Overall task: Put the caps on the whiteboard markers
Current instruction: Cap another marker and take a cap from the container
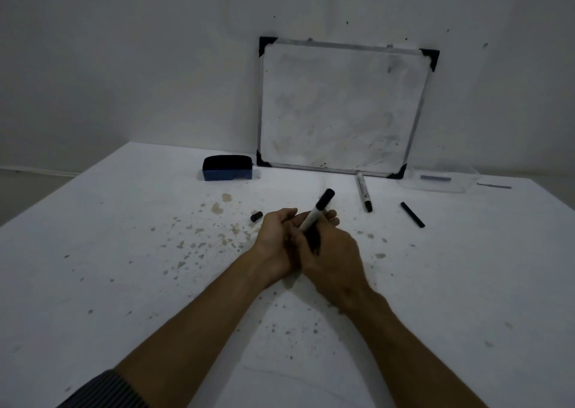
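Note:
Both hands meet over the middle of the white table (124, 252). They hold one whiteboard marker (315, 213), white-bodied, with a black cap on its upper end pointing away to the right. My left hand (277, 239) cups it from the left; my right hand (329, 252) wraps its lower part. A second marker (363, 191) lies farther back to the right, black end toward me. A long black cap (412, 214) lies right of it. A short black cap (256, 216) rests just left of my left hand.
A small framed whiteboard (339, 109) leans against the wall at the back. A blue and black eraser (227, 168) sits left of it. A clear plastic tray (435, 180) lies at the back right. Brownish stains speckle the tabletop.

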The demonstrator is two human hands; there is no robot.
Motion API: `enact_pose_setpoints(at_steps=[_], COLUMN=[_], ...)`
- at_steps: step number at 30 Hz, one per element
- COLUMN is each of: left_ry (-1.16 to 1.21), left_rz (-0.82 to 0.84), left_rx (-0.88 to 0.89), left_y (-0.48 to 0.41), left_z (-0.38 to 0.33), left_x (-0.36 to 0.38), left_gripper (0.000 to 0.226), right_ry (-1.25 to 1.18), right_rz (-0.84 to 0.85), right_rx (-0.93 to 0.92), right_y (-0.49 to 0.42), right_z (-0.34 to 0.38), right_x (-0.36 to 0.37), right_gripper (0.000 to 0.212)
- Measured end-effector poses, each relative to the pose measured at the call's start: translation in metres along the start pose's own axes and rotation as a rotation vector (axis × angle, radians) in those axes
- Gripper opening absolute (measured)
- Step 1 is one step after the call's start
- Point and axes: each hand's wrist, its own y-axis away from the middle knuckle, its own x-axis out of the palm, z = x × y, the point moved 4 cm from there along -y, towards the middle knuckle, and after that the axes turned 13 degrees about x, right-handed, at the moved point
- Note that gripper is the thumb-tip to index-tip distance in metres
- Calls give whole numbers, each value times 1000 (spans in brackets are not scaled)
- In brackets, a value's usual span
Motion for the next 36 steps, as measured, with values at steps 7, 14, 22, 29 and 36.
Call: enact_pose_setpoints(at_steps=[7, 14, 22, 29, 36], left_ry=[-165, -408, -527, -590, -882], left_rz=[28, 134, 144, 38, -65], left_rx=[100, 107, 252, 425, 675], left_y=[7, 15, 6, 3, 3], left_z=[-9, -14, -35, -42, -41], left_x=[6, 13, -3, -4, -11], left_gripper=[34, 30, 24, 18, 4], right_ry=[-387, -480, -628, -144, 293], right_rz=[-96, -148, -44, 31, 15], right_rx=[231, 326, 415, 322, 146], right_y=[-15, -23, -34, -34, -26], right_z=[-10, -22, -34, -39, -51], right_x=[-20, -32, -45, -48, -26], right_gripper=[24, 21, 35, 35, 39])
